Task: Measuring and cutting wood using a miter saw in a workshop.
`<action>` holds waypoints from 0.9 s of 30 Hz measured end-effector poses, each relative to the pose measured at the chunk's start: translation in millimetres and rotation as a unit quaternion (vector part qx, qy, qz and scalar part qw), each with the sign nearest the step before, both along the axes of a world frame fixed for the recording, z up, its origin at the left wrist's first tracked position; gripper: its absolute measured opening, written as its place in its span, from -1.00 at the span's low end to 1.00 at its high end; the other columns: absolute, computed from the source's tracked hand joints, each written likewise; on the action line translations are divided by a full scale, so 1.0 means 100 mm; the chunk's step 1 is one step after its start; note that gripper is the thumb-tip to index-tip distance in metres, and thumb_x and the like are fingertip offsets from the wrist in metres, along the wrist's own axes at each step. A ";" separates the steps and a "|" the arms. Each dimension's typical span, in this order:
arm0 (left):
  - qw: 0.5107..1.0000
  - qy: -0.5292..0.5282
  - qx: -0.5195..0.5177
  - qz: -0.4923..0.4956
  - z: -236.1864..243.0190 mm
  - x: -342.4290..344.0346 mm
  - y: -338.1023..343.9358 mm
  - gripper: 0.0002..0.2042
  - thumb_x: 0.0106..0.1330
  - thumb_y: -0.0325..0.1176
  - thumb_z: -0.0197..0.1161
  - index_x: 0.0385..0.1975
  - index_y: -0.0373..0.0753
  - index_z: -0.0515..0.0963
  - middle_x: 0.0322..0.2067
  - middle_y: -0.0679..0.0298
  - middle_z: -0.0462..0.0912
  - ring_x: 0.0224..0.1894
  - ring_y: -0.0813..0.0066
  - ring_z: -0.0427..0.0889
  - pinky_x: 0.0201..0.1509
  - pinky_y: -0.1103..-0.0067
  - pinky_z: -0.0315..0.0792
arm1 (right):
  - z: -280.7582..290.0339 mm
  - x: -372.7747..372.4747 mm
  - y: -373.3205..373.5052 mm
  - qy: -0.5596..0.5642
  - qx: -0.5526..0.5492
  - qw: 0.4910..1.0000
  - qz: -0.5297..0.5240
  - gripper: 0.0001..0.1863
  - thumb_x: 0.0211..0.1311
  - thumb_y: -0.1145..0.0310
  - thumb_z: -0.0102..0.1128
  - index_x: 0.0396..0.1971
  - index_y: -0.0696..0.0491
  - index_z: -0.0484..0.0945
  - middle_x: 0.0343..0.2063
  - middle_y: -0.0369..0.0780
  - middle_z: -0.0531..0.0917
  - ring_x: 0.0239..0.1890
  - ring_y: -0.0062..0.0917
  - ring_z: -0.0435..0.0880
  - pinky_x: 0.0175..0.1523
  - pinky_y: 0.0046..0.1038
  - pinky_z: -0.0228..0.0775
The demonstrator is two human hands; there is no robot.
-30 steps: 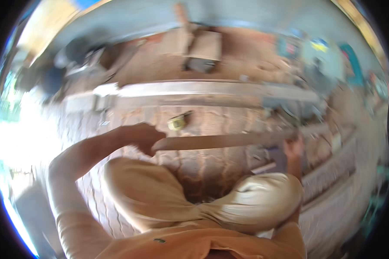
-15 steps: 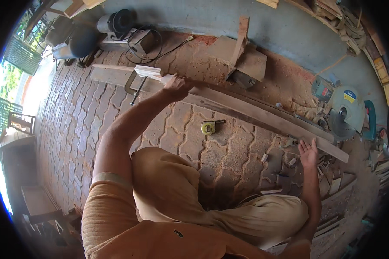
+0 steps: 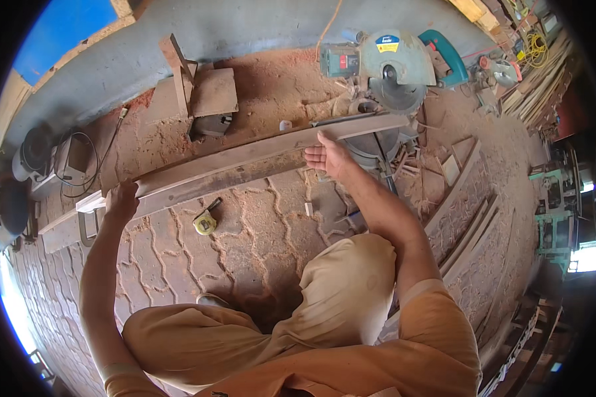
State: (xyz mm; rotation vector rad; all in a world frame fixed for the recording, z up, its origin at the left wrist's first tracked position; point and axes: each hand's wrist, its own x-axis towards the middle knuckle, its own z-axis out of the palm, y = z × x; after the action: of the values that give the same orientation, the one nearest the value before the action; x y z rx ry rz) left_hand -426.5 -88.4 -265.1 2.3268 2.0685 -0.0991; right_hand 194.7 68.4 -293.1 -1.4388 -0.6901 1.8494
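Note:
A long, narrow wooden plank (image 3: pixel 245 153) stretches across in front of me, slanting up to the right beside a darker board (image 3: pixel 238 173) on the floor. My left hand (image 3: pixel 121 202) is closed around the plank's left part, next to a pale wood piece (image 3: pixel 91 201) and a metal clamp (image 3: pixel 85 228). Close to the right end, my right hand (image 3: pixel 331 157) is at the plank's near side, thumb raised against it and fingers stretched out to the left. The plank's right end lies just below a cut-off saw (image 3: pixel 397 76) with a round blade.
A yellow tape measure (image 3: pixel 205 223) lies on the sawdust-covered paving. By the wall stand a wooden stand with an upright post (image 3: pixel 208 92) and a bench grinder (image 3: pixel 36 149). Wood strips (image 3: pixel 470 231) and offcuts (image 3: pixel 450 170) lie at the right, with stacked strips (image 3: pixel 536 83) farther back.
My view has swung right, bringing the saw nearer the middle. My right hand has come up against the plank's near side; my left keeps its grip.

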 end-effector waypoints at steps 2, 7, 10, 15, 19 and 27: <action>1.000 0.018 0.005 -0.022 0.08 0.06 0.02 -0.72 -0.06 -0.47 0.50 -0.34 -0.24 0.57 -0.18 0.02 0.63 -0.10 -0.08 0.65 -0.05 0.16 0.55 | 0.09 0.01 0.02 -0.014 -0.015 1.000 0.008 -0.34 0.38 -0.21 0.18 0.00 0.18 0.49 -0.20 -0.04 0.73 -0.17 -0.22 0.76 -0.01 -0.03 0.67; 1.000 -0.002 0.017 0.024 0.24 0.19 0.05 -0.72 -0.04 -0.42 0.49 -0.34 -0.25 0.56 -0.23 0.04 0.66 -0.11 -0.07 0.66 -0.07 0.15 0.56 | 0.22 0.01 0.15 -0.173 -0.004 0.981 0.085 -0.22 0.30 -0.38 0.14 -0.14 0.21 0.54 -0.35 -0.02 0.74 -0.33 -0.22 0.79 -0.18 -0.12 0.73; 0.999 0.017 -0.013 0.036 0.26 0.25 0.14 -0.74 0.03 -0.37 0.42 -0.28 -0.26 0.61 -0.22 0.03 0.68 -0.10 -0.04 0.67 -0.02 0.14 0.54 | 0.17 0.06 0.19 -0.208 -0.016 0.972 0.110 -0.14 0.29 -0.43 0.10 -0.08 0.24 0.56 -0.31 0.00 0.75 -0.28 -0.24 0.79 -0.15 -0.14 0.73; 0.981 0.092 -0.138 0.097 0.25 0.33 0.31 -0.31 -0.09 -0.20 0.51 0.17 -0.14 0.51 0.14 0.02 0.54 0.25 -0.01 0.48 0.34 0.16 0.35 | -0.01 0.11 0.13 -0.204 0.020 0.974 0.098 -0.06 0.18 -0.49 0.14 -0.02 0.25 0.59 -0.29 -0.05 0.77 -0.32 -0.31 0.79 -0.21 -0.34 0.71; 0.993 0.001 -0.110 -0.031 0.05 0.97 0.44 -0.21 -0.01 -0.19 0.53 0.28 -0.29 0.38 0.46 -0.20 0.07 0.53 -0.21 -0.01 0.57 0.00 -0.13 | -0.03 0.06 -0.15 -0.344 0.201 0.906 0.141 -0.50 0.35 0.00 0.30 -0.11 0.21 0.58 -0.46 -0.19 0.75 -0.39 -0.29 0.76 -0.29 -0.25 0.61; 0.990 -0.070 -0.099 -0.069 0.12 1.85 0.78 -0.59 0.25 -0.08 0.38 0.00 -0.18 0.61 -0.03 0.04 0.63 0.05 0.08 0.66 0.01 0.14 0.60 | 0.75 -0.14 -0.13 -0.618 0.570 0.474 0.262 -0.45 0.18 0.35 0.43 0.19 0.08 0.54 0.25 -0.11 0.48 0.30 -0.14 0.41 0.28 -0.13 0.38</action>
State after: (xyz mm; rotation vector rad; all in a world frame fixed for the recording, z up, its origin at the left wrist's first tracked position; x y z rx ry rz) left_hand -241.7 -10.6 -252.7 2.2836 1.7474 -0.1337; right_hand 181.1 55.4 -218.1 -1.2735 -2.5838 -0.1932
